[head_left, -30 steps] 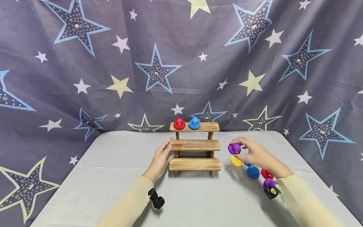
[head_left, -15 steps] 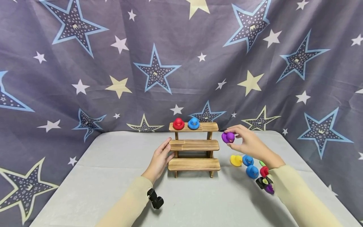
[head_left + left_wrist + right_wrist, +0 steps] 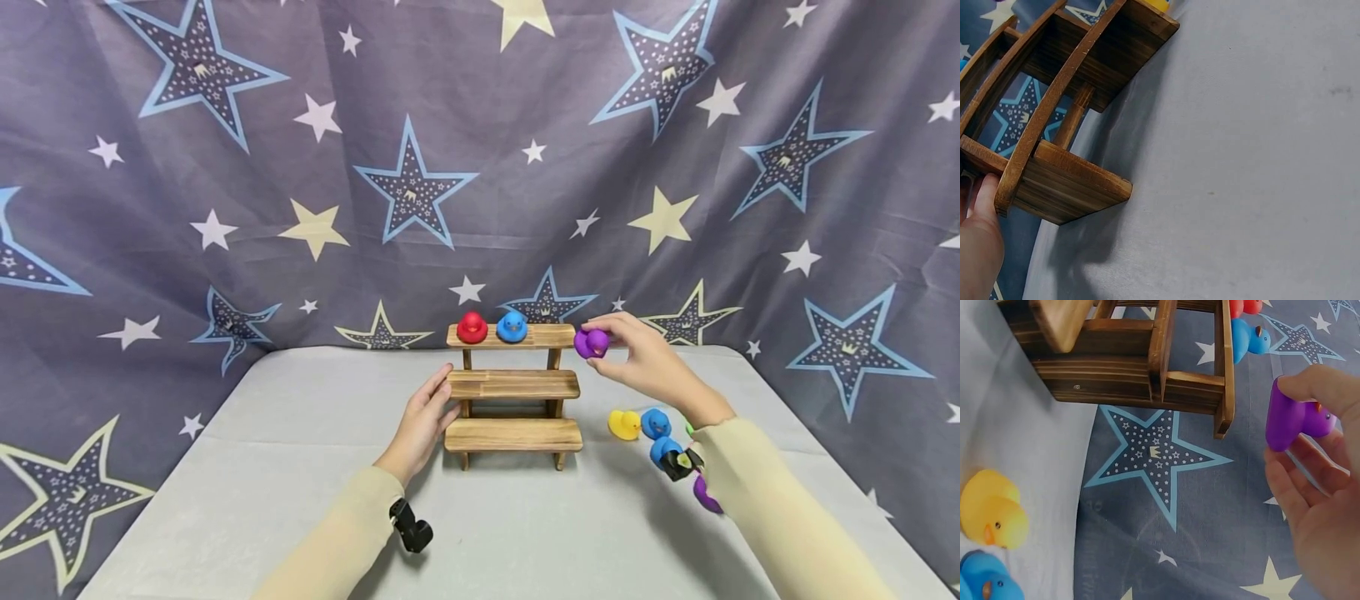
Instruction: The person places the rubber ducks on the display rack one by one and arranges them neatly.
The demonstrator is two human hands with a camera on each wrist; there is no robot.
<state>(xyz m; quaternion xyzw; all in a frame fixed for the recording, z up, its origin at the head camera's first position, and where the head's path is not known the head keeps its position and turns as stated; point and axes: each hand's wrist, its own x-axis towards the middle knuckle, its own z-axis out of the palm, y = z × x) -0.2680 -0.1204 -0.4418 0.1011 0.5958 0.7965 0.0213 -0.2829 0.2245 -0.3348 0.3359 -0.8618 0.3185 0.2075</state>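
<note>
A purple rubber duck (image 3: 590, 342) is pinched between the thumb and fingers of my right hand (image 3: 651, 362), held up beside the right end of the top step of a three-tier wooden shelf (image 3: 517, 433). In the right wrist view, the purple duck (image 3: 1286, 419) hangs apart from the shelf's end. My left hand (image 3: 417, 427) holds the left end of the shelf near the middle step; its fingertips are partly hidden behind the wood. On the top step sit a red duck (image 3: 472, 327) and, to its right, a blue duck (image 3: 512, 327).
On the table right of the shelf lie a yellow duck (image 3: 624, 424), a blue duck (image 3: 656, 423), another blue one and a purple duck (image 3: 707, 493), partly covered by the right sleeve and wrist camera (image 3: 678, 464). A star-patterned cloth (image 3: 300, 167) hangs behind the table.
My right hand has lifted the purple duck from above the yellow duck, up and leftward to top-step height. The left hand and shelf stay put.
</note>
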